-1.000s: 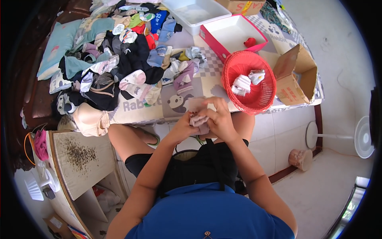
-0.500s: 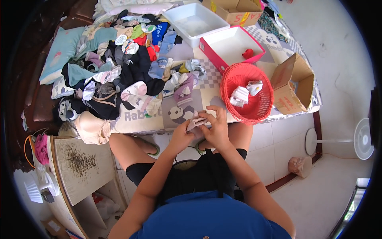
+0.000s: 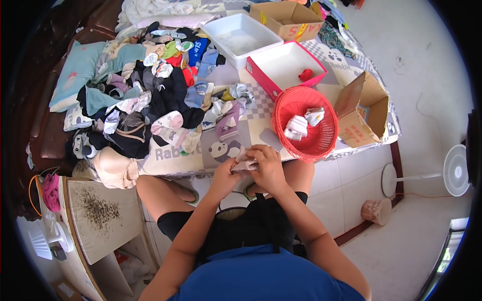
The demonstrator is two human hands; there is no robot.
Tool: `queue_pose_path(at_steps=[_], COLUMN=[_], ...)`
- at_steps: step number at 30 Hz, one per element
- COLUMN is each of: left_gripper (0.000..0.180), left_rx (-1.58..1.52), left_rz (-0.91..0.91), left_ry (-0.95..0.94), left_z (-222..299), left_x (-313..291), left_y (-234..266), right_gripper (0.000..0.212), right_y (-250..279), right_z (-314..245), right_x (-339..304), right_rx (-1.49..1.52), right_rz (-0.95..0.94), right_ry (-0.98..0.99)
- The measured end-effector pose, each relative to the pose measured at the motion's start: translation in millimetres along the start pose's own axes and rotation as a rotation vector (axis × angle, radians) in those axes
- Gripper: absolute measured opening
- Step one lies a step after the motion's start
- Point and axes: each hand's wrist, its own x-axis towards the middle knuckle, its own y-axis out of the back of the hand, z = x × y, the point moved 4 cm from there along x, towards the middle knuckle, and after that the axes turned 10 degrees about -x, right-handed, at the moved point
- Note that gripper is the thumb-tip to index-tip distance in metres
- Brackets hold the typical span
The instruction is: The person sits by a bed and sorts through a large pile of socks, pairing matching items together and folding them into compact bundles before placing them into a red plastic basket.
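Over the near edge of the bed, a pale pinkish sock [image 3: 244, 164] is bunched between my two hands. My left hand [image 3: 224, 177] pinches its left side, fingers closed. On the other side my right hand [image 3: 268, 167] has its fingers bent over the cloth, partly covering it. A red woven basket [image 3: 314, 142] stands just beyond my right hand, holding two bundled white socks [image 3: 296, 128]. To the left spreads a big heap of mixed socks and clothes [image 3: 170, 93]; a mauve sock [image 3: 228, 125] lies at its near right edge.
Behind the basket are a pink-rimmed white box [image 3: 281, 65] with a red bundle in it, a white plastic tub [image 3: 241, 37] and a cardboard box [image 3: 286, 20]. An open carton [image 3: 359, 123] sits right of the basket. A beige bra [image 3: 114, 165] lies at the bed's left front edge.
My right hand's fingers, raised and spread before, have come down and closed over the sock. The whole view has shifted slightly.
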Motion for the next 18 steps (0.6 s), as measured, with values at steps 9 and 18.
queue_pose_path(at_steps=[9, 18], left_gripper=[0.03, 0.041], left_rx=[-0.067, -0.151], left_rz=[0.043, 0.031], left_ry=[-0.009, -0.093], left_z=[-14.6, -9.2], left_x=[0.3, 3.0], left_y=[2.6, -0.1], right_gripper=[0.031, 0.028], right_y=[-7.7, -10.5], right_z=[-4.8, 17.1], right_x=[-8.2, -0.1], right_rx=[0.059, 0.268], right_rz=[-0.026, 0.039], right_ry=[0.1, -0.121])
